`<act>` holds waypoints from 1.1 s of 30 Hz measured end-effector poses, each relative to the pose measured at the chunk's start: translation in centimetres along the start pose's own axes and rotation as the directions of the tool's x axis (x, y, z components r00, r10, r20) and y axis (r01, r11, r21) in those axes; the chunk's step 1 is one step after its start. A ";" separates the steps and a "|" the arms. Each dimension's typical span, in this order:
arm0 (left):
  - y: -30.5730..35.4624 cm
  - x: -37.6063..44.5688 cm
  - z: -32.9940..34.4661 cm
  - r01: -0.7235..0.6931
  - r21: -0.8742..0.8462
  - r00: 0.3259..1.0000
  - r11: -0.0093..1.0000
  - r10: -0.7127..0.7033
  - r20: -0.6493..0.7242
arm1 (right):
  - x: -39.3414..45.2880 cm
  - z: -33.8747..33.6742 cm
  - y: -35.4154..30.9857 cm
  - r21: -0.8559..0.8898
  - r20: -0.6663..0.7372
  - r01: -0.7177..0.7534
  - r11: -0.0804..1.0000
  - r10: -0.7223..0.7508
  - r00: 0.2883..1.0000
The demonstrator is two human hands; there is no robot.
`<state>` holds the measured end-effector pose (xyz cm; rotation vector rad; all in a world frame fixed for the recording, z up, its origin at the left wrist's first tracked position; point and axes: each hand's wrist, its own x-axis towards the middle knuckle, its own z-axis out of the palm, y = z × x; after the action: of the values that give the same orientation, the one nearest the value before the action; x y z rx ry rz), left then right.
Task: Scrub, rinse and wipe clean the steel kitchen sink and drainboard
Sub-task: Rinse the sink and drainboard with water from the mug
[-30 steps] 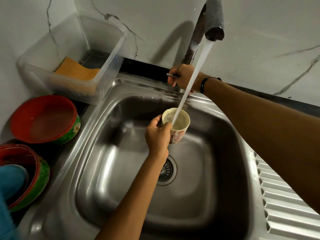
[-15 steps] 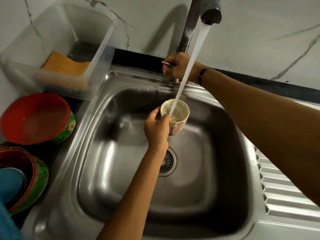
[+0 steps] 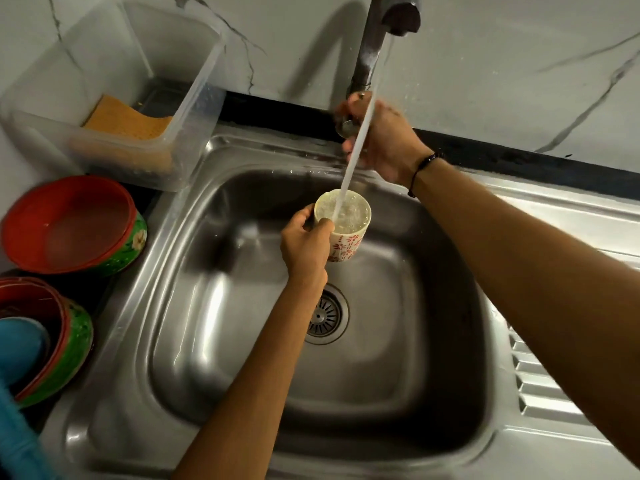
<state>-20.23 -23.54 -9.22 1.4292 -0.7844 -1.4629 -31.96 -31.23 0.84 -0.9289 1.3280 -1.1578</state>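
1. Below the faucet (image 3: 372,46), the steel sink (image 3: 221,341) fills the middle of the view, its drain (image 3: 325,315) near the basin's centre; the ribbed drainboard (image 3: 554,386) adjoins it on the right.
2. Over the basin, the left hand (image 3: 304,247) holds a patterned cup (image 3: 344,225) upright, fingers curled round its side; a water stream (image 3: 353,157) falls into it, the cup nearly full.
3. At the faucet's base, the right hand (image 3: 384,140) curls its fingers round the tap handle (image 3: 346,126); a dark bracelet (image 3: 424,168) circles the wrist.
4. Left of the sink stand a clear plastic tub (image 3: 194,109) holding an orange sponge (image 3: 128,119), and red-and-green bowls (image 3: 76,223).
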 end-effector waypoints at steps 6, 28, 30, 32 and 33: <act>0.8 -1.5 0.2 -0.036 0.077 0.998 0.996 0.032 0.052 | -1.9 -2.0 -0.3 -0.016 0.082 -0.020 1.000 0.022 0.996; 0.0 -36.6 19.2 -0.163 0.376 0.861 0.912 -0.055 0.505 | -46.0 -29.5 10.7 0.014 -0.572 -0.005 1.000 0.012 0.820; -1.3 -38.9 21.4 -0.171 0.392 0.850 0.904 -0.066 0.523 | -48.0 -32.2 11.9 -0.178 -0.615 -0.092 0.980 -0.038 0.788; -2.5 -40.6 23.4 -0.195 0.430 0.839 0.882 -0.077 0.539 | -49.8 -34.9 12.8 -0.364 -0.601 -0.158 0.918 -0.102 0.792; -3.0 -41.3 24.3 -0.207 0.454 0.838 0.867 -0.083 0.540 | -50.5 -36.2 13.2 -0.488 -0.571 -0.188 0.852 -0.149 0.807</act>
<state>-48.34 11.54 7.47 1.3228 -1.6589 -1.7174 -61.40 24.86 -3.00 -0.9592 2.2531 -1.1283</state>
